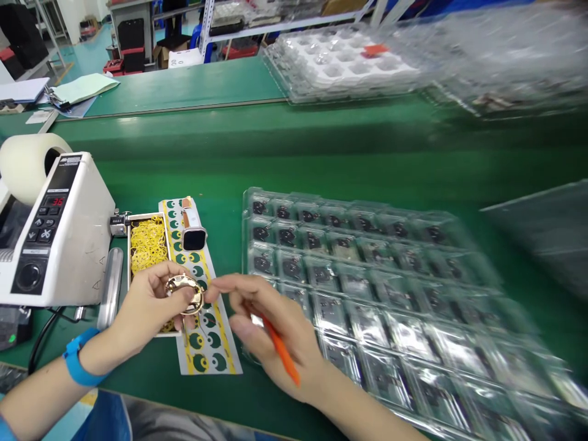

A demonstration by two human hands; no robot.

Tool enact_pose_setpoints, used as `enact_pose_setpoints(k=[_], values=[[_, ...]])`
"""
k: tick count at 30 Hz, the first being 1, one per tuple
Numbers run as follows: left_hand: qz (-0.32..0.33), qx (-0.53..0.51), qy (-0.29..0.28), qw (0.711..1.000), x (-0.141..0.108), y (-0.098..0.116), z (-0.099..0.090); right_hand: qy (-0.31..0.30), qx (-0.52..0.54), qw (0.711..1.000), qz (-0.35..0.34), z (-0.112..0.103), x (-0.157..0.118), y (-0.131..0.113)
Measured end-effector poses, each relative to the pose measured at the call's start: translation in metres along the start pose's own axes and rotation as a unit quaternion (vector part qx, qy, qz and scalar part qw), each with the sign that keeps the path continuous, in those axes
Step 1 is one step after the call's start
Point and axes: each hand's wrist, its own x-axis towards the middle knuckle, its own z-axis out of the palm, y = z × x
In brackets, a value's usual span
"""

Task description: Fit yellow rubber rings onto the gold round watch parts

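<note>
My left hand (149,300) grips a shiny gold round watch case (198,299) between thumb and fingers. It is held above a white and yellow sheet of dark green die-cut stickers (211,340). My right hand (289,331) has its index fingertip at the right edge of the case. Tucked in that hand's curled fingers is a slim orange tool (281,352); its tip is hidden, so its exact kind does not show. A smartwatch (193,237) with a dark square screen lies on the sheet beyond my hands.
Left of the sheet are a box of yellow rings (149,242), a metal bar (110,291) and a tape dispenser (68,233). Clear compartment trays (367,275) with small dark parts cover the right side. Across the back ledge lie more plastic trays (331,61).
</note>
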Motion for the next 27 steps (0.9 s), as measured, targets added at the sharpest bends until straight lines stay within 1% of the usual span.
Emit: enact_pose_setpoints(k=[2, 3, 7, 11, 15, 20, 24, 27], values=[[0.007, 0.005, 0.0, 1.0, -0.001, 0.002, -0.001, 0.003, -0.017, 1.0, 0.008, -0.002, 0.002, 0.002], [0.013, 0.008, -0.004, 1.0, -0.001, 0.003, -0.001, 0.002, -0.032, 0.999, 0.001, -0.001, 0.003, 0.004], [0.017, 0.023, -0.02, 0.999, -0.002, 0.005, 0.0, -0.018, -0.073, 0.996, -0.052, 0.003, 0.004, 0.008], [0.033, 0.049, -0.016, 0.998, -0.001, 0.006, 0.002, -0.031, -0.084, 0.993, -0.076, 0.005, 0.004, 0.009], [0.051, 0.059, -0.006, 0.997, 0.0, 0.004, 0.003, -0.039, -0.095, 0.992, -0.077, 0.006, 0.003, 0.009], [0.037, 0.039, -0.009, 0.999, 0.002, 0.003, 0.002, -0.059, -0.093, 0.992, -0.067, 0.006, 0.003, 0.009], [0.028, 0.024, -0.007, 0.999, 0.002, 0.002, 0.0, -0.085, -0.117, 0.987, -0.068, 0.003, 0.003, 0.01], [0.031, 0.021, -0.017, 0.999, 0.002, 0.001, -0.001, -0.085, -0.091, 0.991, -0.054, 0.001, 0.005, 0.011]])
